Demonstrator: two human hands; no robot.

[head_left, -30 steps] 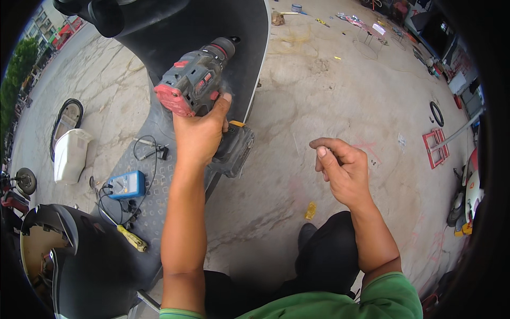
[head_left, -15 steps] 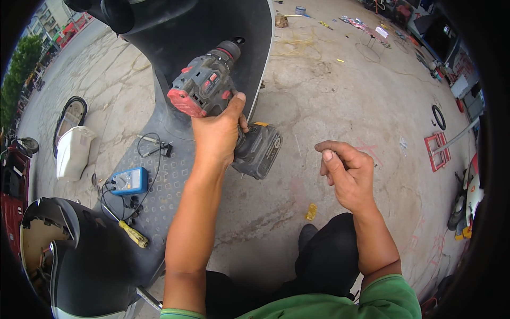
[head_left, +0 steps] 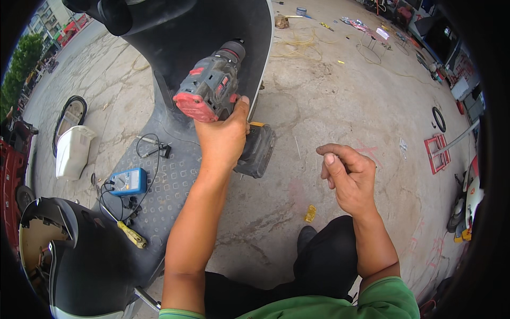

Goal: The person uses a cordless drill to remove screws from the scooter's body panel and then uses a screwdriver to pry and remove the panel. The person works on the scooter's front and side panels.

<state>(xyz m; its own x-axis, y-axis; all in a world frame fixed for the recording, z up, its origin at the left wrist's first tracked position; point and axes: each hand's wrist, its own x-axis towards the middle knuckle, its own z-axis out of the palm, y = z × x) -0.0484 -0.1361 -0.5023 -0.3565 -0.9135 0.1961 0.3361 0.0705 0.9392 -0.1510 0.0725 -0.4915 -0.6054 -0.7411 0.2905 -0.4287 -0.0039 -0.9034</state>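
Note:
My left hand [head_left: 224, 135] is wrapped round the grip of a grey and red cordless drill [head_left: 211, 85], thumb near its trigger. The drill's chuck points up and away, against or just before the dark inner front panel [head_left: 207, 29] of a scooter; its tip is hidden. Below the grip hangs the black battery pack [head_left: 258, 151]. Over the concrete floor to the right, my right hand [head_left: 350, 178] is held in the air with fingers curled and thumb near the index finger. Whatever it may pinch is too small to make out.
On the scooter's footboard [head_left: 172, 183] lie a blue multimeter [head_left: 129, 181] with leads and a yellow-handled screwdriver [head_left: 131, 234]. The black seat-base body [head_left: 90, 260] stands at the lower left. A white plastic part [head_left: 74, 152] and a red metal frame [head_left: 436, 152] lie on the floor.
The drill has turned and shifted slightly right in my left hand, so its red back end faces me more. My right hand has hardly moved.

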